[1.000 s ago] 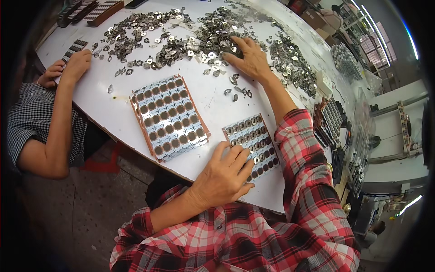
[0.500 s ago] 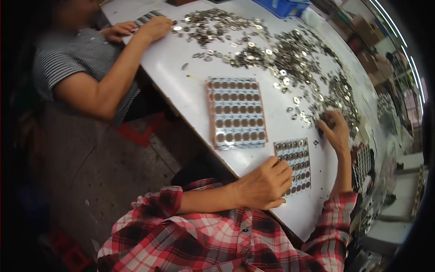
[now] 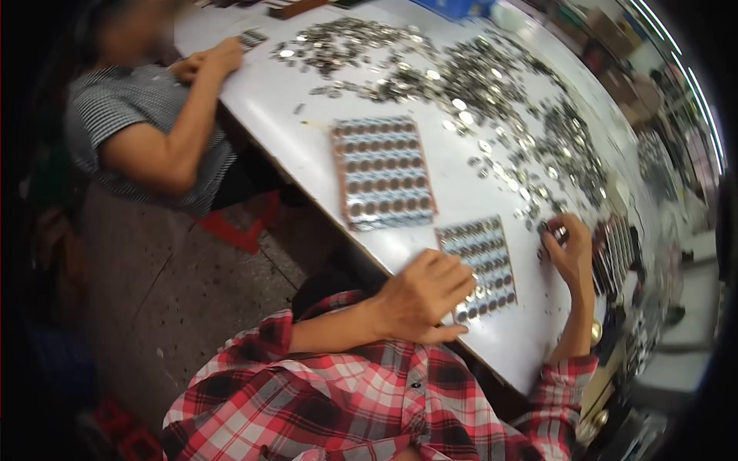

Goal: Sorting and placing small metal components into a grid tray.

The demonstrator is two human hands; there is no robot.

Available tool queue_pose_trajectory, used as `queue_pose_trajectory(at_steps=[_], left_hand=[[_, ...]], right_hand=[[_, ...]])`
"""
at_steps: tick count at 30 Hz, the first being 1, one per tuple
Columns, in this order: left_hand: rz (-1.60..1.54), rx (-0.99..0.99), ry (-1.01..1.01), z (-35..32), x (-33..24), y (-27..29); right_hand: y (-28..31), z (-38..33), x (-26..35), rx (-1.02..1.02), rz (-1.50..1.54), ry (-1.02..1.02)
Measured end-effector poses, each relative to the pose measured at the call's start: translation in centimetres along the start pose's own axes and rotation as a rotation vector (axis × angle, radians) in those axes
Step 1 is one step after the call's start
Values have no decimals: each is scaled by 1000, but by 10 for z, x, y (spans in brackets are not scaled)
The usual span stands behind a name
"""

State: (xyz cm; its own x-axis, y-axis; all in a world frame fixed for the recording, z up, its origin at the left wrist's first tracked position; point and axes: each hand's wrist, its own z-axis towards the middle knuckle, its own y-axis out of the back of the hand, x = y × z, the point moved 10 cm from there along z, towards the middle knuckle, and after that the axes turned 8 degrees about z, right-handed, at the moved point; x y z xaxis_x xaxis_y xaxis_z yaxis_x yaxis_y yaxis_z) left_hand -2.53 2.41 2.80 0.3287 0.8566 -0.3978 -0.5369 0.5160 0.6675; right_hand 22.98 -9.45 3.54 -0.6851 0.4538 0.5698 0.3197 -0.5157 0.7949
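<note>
My left hand (image 3: 427, 297) is at the left edge of a small light-blue panel (image 3: 498, 270) with rows of round dark spots, several of them shiny. Its fingers are bent over the panel's lower left part and the thumb stands apart; the fingertips are partly hidden. To the right of the panel, my right hand (image 3: 570, 250) is pinched on a small dark metal disc (image 3: 546, 228), just off the table. Loose round metal discs (image 3: 492, 77) lie spread in a large heap beyond both hands.
A stack of similar panels (image 3: 384, 175) lies left of the small panel. Dark racked parts (image 3: 616, 253) are right of my right arm. A blue bin (image 3: 446, 8) stands at the far edge. Across the left corner, another person (image 3: 146, 138) handles a panel (image 3: 251, 40).
My right hand has drawn back from the edge of the disc heap toward me, fingers pinched. My left hand's fingers have shifted off the panel's middle toward its left edge. The view has tilted slightly.
</note>
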Motion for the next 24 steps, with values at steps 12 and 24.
queue_pose_trajectory(at_steps=[12, 24], left_hand=[[55, 19, -5, 3, -7, 2], [144, 46, -17, 8, -14, -6]], right_hand=[[5, -47, 17, 64, -207, -67], [21, -85, -4, 32, 37, -184]])
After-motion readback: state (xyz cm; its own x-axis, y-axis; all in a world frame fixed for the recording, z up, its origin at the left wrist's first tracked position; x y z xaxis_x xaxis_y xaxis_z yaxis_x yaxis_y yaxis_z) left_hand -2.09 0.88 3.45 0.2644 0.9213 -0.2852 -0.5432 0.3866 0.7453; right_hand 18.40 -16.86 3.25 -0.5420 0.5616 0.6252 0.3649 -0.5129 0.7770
